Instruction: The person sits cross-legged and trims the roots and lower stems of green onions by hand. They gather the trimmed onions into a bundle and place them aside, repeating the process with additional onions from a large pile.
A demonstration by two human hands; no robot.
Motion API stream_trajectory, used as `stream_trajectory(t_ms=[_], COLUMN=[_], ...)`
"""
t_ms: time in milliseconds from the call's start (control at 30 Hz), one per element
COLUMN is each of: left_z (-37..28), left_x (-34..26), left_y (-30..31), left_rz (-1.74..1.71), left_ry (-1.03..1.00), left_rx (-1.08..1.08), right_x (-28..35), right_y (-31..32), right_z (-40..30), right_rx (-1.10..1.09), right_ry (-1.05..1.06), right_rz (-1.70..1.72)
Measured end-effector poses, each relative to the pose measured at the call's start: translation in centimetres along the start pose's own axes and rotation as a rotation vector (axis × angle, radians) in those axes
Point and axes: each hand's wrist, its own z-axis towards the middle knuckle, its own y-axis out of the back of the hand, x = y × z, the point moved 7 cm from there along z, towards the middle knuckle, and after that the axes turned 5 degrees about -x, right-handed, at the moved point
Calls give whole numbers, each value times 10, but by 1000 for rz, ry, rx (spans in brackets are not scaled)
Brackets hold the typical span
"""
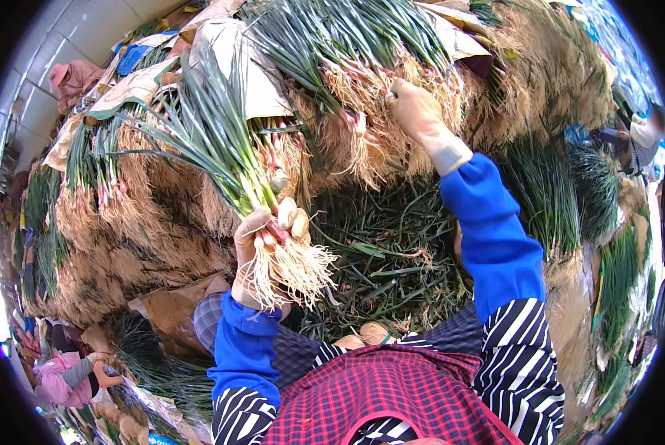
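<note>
My left hand (254,245), in a pale glove, is closed around a bunch of spring onions (246,181). Their long green leaves fan up and to the left, while the pale roots (293,267) hang below my fingers. Ahead and to the right, my right hand (419,111), gloved with a white cuff, reaches into a heap of spring onions (360,39). Its fingers are curled against the reddish stems and tangled roots; whether they grip a stem is hidden.
Loose leaves and trimmings (394,261) cover the floor before my knees. Root-out stacks of spring onions (160,206) form a bank on the left. More bundles (541,194) lie at right. Other people (68,372) work at lower left, upper left and far right.
</note>
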Motion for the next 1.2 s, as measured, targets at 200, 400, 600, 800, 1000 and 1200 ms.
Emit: stream_trajectory(t_ms=[200, 400, 600, 800, 1000, 1200], left_z=[1, 8, 3, 3, -1, -5], left_x=[2, 9, 12, 17, 9, 7], left_y=[13, 41, 36, 55, 67, 32], left_rz=[142, 485, 553, 709, 654, 515], left_ry=[95, 196, 112, 205, 25, -66], left_rx=[-50, -152, -218, -340, -361, -116], right_x=[47, 103, 85, 128, 130, 122], right_y=[15, -5, -4, -50, -57, -52], right_z=[-86, -170, -141, -113, -124, -101], right_rx=[121, 365, 197, 377, 459, 339], right_ry=[-42, 7, -80, -27, -336, -483], right_rz=[900, 1034, 776, 656, 1120, 1481])
